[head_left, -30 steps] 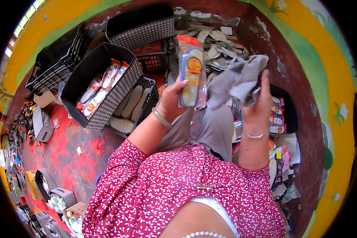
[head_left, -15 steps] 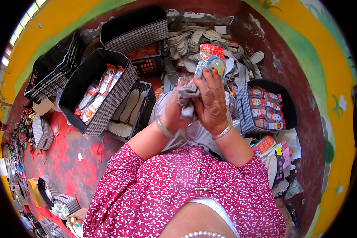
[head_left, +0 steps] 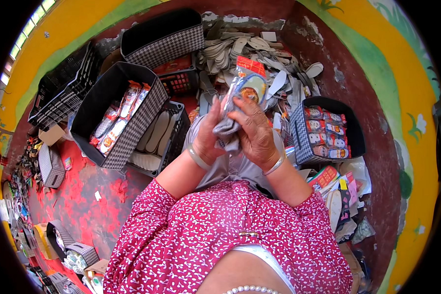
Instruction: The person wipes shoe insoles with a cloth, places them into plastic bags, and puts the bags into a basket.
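Observation:
Between my hands, over my lap, is a clear packet (head_left: 254,87) with a red top and a pale, blue-rimmed, sole-shaped piece inside. My right hand (head_left: 257,134) closes round its lower end from the right, fingers bent over it. A bunched piece of grey cloth (head_left: 225,126) lies against the packet's lower end, between the palms; its exact kind is unclear. My left hand (head_left: 208,134) is on the left, its fingers stretched upward beside the cloth and packet. Whether that palm touches the cloth is hard to see.
Loose soles (head_left: 230,51) are heaped beyond my hands. A checked bin (head_left: 299,132) of similar packets stands at right. On the left are another checked bin (head_left: 137,117) with packets, a black crate (head_left: 176,134) holding pale soles, and stacked black crates (head_left: 66,85). Papers and insoles (head_left: 334,201) lie by my right elbow.
The packet has shifted left and slightly nearer, and shows more of its front. My left fingers have moved a little left, away from the grey cloth.

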The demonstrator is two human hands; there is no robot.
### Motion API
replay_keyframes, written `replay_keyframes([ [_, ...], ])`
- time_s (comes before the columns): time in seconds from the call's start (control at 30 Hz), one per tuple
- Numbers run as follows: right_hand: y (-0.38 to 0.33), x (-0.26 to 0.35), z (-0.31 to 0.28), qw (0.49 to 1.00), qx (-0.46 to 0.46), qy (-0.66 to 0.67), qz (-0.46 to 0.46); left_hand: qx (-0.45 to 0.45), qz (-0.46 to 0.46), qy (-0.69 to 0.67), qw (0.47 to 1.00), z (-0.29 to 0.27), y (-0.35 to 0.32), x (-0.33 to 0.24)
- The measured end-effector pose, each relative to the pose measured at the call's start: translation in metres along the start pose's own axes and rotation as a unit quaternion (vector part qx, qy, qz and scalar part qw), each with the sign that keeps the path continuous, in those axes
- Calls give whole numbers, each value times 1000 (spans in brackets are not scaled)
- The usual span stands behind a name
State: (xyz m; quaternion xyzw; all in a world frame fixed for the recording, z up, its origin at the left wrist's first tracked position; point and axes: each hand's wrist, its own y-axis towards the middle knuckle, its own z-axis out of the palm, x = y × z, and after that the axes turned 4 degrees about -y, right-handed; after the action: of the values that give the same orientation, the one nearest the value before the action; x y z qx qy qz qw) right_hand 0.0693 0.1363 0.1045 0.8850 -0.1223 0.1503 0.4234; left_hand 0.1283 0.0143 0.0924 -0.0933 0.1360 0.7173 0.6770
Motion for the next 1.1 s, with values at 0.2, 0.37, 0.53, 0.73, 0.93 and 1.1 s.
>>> replay_keyframes([
  [0.2,24,-29,-16,995,-86,-25,47,56,-46,32,997,-2,-7,5],
  [0.37,29,-35,-23,991,-96,9,93,13,-69,121,990,7,-12,7],
  [0.53,19,9,-16,998,44,32,8,22,-32,131,991,-34,-13,9],
  [0.73,27,-24,-26,995,-82,-62,4,31,-87,213,973,5,-15,1],
  [0.93,19,-85,-49,903,-185,211,327,53,-37,141,988,-1,-9,2],
  [1.1,24,-58,-47,954,-186,139,188,39,-35,131,990,-8,1,0],
])
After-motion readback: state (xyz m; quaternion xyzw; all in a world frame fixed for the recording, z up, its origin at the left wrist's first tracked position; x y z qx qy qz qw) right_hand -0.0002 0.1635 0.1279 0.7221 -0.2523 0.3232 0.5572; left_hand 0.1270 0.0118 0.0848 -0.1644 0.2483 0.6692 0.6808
